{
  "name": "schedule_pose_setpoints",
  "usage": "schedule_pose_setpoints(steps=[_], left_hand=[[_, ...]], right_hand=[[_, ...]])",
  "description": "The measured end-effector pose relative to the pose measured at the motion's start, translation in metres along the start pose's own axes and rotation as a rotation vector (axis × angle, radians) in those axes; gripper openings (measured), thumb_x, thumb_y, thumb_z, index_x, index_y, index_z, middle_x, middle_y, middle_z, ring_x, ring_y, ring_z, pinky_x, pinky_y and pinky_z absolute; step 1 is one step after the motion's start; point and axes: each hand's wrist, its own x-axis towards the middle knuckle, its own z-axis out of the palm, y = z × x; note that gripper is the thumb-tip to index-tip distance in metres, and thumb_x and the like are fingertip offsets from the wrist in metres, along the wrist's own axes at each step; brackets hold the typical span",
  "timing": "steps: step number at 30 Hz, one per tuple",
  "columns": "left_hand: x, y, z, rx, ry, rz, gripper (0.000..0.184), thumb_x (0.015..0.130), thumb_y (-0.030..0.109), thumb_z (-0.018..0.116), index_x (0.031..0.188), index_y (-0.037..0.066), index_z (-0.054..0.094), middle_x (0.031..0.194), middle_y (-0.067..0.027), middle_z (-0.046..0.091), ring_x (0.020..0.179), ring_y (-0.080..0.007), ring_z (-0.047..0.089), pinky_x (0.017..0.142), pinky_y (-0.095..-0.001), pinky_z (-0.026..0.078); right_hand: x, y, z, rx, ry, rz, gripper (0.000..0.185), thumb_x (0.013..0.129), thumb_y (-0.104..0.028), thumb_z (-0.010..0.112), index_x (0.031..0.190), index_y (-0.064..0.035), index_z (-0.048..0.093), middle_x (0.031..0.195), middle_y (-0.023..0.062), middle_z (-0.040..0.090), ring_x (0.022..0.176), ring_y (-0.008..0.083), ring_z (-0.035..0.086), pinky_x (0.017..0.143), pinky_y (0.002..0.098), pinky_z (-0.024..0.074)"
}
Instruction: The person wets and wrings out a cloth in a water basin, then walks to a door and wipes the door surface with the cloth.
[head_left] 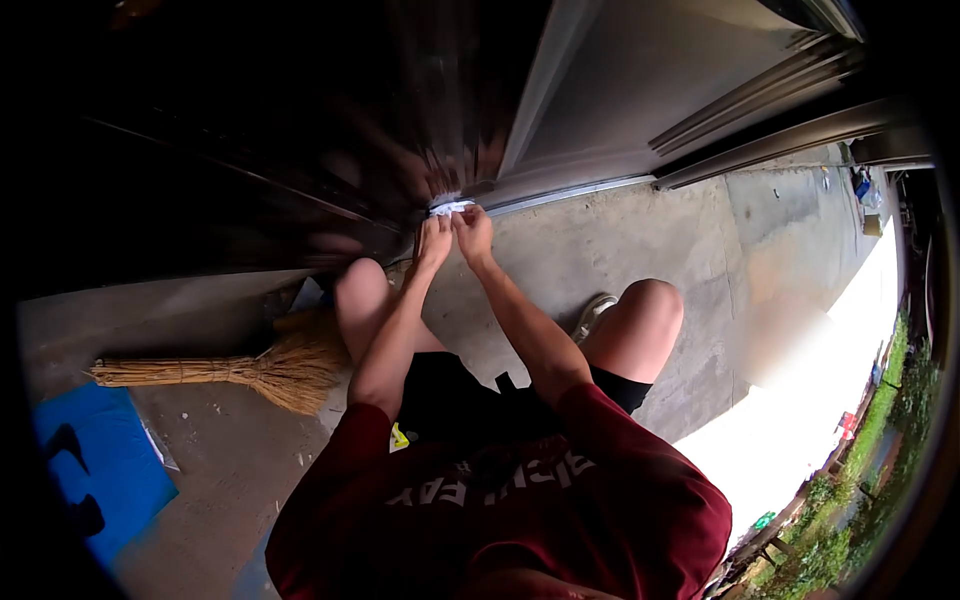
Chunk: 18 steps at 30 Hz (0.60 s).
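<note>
A small white crumpled piece (pixel 452 208), like cloth or tissue, lies against the foot of a dark glossy panel (pixel 330 130). My left hand (pixel 433 240) has its fingers closed at the left part of the white piece. Close beside it, my right hand (pixel 474 232) pinches the right part. Both hands are together, low down in front of my knees, and the fingertips are partly hidden. The panel mirrors the white piece faintly. I cannot make out whether the piece is cloth or paper.
A straw broom (pixel 225 372) lies on the concrete floor (pixel 650 240) to the left, near a blue sheet (pixel 100 450). A metal track (pixel 575 195) runs along the panel's foot to the right. Bright sunlit ground (pixel 790 410) and plants (pixel 850 470) are at the far right.
</note>
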Motion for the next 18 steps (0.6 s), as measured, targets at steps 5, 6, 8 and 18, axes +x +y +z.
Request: schedule_pose_setpoints(steps=[5, 6, 8, 18], left_hand=[[0.001, 0.083, -0.001, 0.018, 0.053, 0.210, 0.041, 0.091, 0.025, 0.043, 0.071, -0.007, 0.060, 0.072, -0.0286, 0.057, 0.069, -0.0447, 0.060, 0.059, -0.0501, 0.045], [0.005, 0.092, 0.003, 0.035, 0.080, 0.256, 0.040, 0.090, 0.024, 0.044, 0.070, -0.007, 0.060, 0.071, -0.0281, 0.057, 0.066, -0.0442, 0.060, 0.057, -0.0500, 0.044], [0.007, 0.104, 0.018, 0.067, 0.100, 0.241, 0.037, 0.090, 0.021, 0.046, 0.069, -0.007, 0.059, 0.069, -0.0275, 0.056, 0.063, -0.0435, 0.059, 0.054, -0.0491, 0.044], [0.028, 0.216, 0.150, -0.099, -0.150, 0.249, 0.030, 0.091, 0.020, 0.047, 0.080, -0.006, 0.058, 0.074, -0.0289, 0.056, 0.072, -0.0461, 0.058, 0.060, -0.0491, 0.045]], right_hand=[[0.017, -0.042, -0.041, 0.063, 0.183, -0.121, 0.017, 0.082, -0.010, 0.065, 0.088, 0.0038, 0.058, 0.072, 0.0084, 0.064, 0.065, 0.0140, 0.059, 0.063, 0.0290, 0.0484], [0.024, -0.046, -0.046, 0.068, 0.172, -0.123, 0.017, 0.082, -0.010, 0.065, 0.088, 0.0038, 0.058, 0.072, 0.0084, 0.064, 0.065, 0.0140, 0.059, 0.063, 0.0290, 0.0484], [0.033, -0.046, -0.060, -0.038, 0.254, -0.168, 0.013, 0.082, -0.007, 0.063, 0.087, 0.0034, 0.058, 0.071, 0.0086, 0.062, 0.063, 0.0153, 0.058, 0.061, 0.0304, 0.0480], [0.117, -0.040, -0.204, 0.001, 0.540, -0.287, 0.011, 0.080, -0.002, 0.060, 0.089, 0.0034, 0.057, 0.071, 0.0072, 0.058, 0.064, 0.0138, 0.054, 0.062, 0.0298, 0.0459]])
